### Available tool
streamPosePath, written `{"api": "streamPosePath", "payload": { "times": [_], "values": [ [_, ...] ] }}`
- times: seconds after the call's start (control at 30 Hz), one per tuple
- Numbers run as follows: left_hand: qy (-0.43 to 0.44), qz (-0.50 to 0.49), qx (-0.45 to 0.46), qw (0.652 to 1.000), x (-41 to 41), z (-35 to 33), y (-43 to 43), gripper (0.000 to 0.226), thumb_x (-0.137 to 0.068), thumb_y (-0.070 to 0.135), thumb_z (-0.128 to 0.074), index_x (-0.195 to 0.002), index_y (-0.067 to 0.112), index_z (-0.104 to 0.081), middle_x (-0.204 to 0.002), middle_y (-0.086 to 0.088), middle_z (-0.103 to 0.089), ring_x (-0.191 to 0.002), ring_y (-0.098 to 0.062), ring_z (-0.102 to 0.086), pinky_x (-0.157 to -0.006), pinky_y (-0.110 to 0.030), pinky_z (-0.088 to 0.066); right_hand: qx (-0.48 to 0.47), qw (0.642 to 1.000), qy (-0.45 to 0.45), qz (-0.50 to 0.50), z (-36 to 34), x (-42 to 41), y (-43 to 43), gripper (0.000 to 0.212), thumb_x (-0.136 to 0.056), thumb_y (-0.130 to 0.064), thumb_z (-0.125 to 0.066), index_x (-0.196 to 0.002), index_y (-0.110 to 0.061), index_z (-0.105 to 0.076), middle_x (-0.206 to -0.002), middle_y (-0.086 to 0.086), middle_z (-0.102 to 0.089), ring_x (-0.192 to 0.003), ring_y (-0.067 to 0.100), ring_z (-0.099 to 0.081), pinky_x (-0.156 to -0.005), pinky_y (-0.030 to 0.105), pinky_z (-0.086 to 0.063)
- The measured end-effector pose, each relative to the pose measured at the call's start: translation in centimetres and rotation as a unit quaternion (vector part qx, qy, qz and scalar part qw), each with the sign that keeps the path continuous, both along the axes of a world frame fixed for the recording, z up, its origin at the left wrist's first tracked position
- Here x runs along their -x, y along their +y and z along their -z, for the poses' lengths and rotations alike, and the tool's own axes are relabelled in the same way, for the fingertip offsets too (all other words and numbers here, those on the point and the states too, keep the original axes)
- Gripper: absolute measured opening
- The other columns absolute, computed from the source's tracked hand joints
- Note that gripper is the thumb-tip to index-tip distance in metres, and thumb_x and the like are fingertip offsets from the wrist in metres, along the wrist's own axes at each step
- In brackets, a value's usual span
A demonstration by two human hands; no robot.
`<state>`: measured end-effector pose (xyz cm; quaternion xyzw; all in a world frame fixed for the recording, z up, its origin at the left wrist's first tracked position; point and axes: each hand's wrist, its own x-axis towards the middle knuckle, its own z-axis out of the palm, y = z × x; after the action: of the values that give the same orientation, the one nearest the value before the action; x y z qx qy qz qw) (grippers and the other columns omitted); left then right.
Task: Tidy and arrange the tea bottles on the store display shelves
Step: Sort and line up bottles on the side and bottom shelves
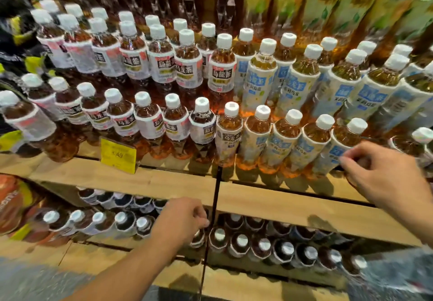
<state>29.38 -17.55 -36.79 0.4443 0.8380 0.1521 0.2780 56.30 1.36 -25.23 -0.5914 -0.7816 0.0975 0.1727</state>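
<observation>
Tea bottles with white caps stand in stepped rows on the wooden shelf (281, 202). Dark oolong bottles with white labels (150, 122) fill the left half, paler tea with blue-white labels (283, 141) the right half. My right hand (386, 176) is at the right end of the front row, its loosely curled fingertips touching the blue-labelled bottle (346, 141) there. My left hand (182, 221) hangs in front of the shelf edge with fingers loosely curled and holds nothing. It hides part of a lower-shelf bottle (198, 238).
A yellow price tag (118, 154) is clipped to the shelf front at the left. The lower shelf holds several dark bottles (262, 244) seen from above. Taller bottles (304, 3) stand at the back. A dark seam (214, 197) divides the shelving.
</observation>
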Motion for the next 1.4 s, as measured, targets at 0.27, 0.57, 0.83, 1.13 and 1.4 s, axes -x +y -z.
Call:
{"api": "streamPosePath", "payload": {
  "times": [0.27, 0.57, 0.83, 1.13, 1.4],
  "values": [
    [0.012, -0.032, -0.043, 0.999, 4.8, -1.6, -3.6, 0.041, -0.085, 0.051, -0.067, -0.059, 0.022, -0.054, -0.055, 0.004, -0.054, -0.056, -0.008, -0.051, -0.049, -0.023, -0.032, 0.065, 0.991, 0.046, -0.11, 0.0, 14.5, -4.2, 0.03, -0.092, -0.046, -0.066, -0.116, -0.03, -0.061, -0.091, -0.006, -0.066, -0.087, 0.018, -0.062, -0.071, 0.032, -0.048],
    [-0.026, -0.025, -0.08, 0.996, 7.5, -1.6, -5.1, 0.042, -0.087, 0.049, -0.065, -0.058, 0.019, -0.056, -0.05, 0.006, -0.052, -0.051, -0.006, -0.05, -0.052, -0.024, -0.035, 0.124, 0.984, -0.05, -0.114, -1.1, 22.9, -0.2, 0.061, -0.089, -0.059, -0.064, -0.137, -0.023, -0.052, -0.134, 0.007, -0.061, -0.113, 0.03, -0.06, -0.082, 0.039, -0.055],
    [-0.023, -0.016, -0.041, 0.999, 6.6, -0.3, -4.1, 0.022, -0.086, 0.043, -0.067, -0.068, 0.032, -0.06, -0.062, 0.01, -0.063, -0.062, -0.004, -0.057, -0.059, -0.028, -0.046, 0.124, 0.975, -0.077, -0.168, -0.9, 19.9, -2.2, 0.031, -0.093, -0.041, -0.065, -0.11, -0.026, -0.045, -0.101, 0.006, -0.06, -0.089, 0.028, -0.06, -0.073, 0.041, -0.056],
    [0.006, 0.095, -0.021, 0.995, -2.3, -2.3, 1.8, 0.06, -0.09, 0.04, -0.063, -0.143, 0.039, -0.036, -0.145, 0.012, -0.046, -0.127, -0.012, -0.047, -0.102, -0.03, -0.042, 0.151, 0.977, 0.002, -0.15, -0.6, 8.4, -4.4, 0.031, -0.089, -0.044, -0.069, -0.105, -0.028, -0.049, -0.085, -0.004, -0.059, -0.081, 0.022, -0.057, -0.057, 0.033, -0.038],
    [-0.236, 0.21, -0.1, 0.944, -16.5, -3.6, 8.2, 0.092, -0.082, 0.035, -0.07, -0.149, 0.055, -0.011, -0.154, 0.025, -0.028, -0.132, -0.001, -0.037, -0.103, -0.024, -0.04, 0.14, 0.99, 0.01, -0.025, -1.1, -3.5, -0.2, 0.027, -0.085, -0.047, -0.07, -0.096, -0.028, -0.055, -0.1, -0.001, -0.066, -0.093, 0.022, -0.059, -0.068, 0.033, -0.042]
  ]
}}
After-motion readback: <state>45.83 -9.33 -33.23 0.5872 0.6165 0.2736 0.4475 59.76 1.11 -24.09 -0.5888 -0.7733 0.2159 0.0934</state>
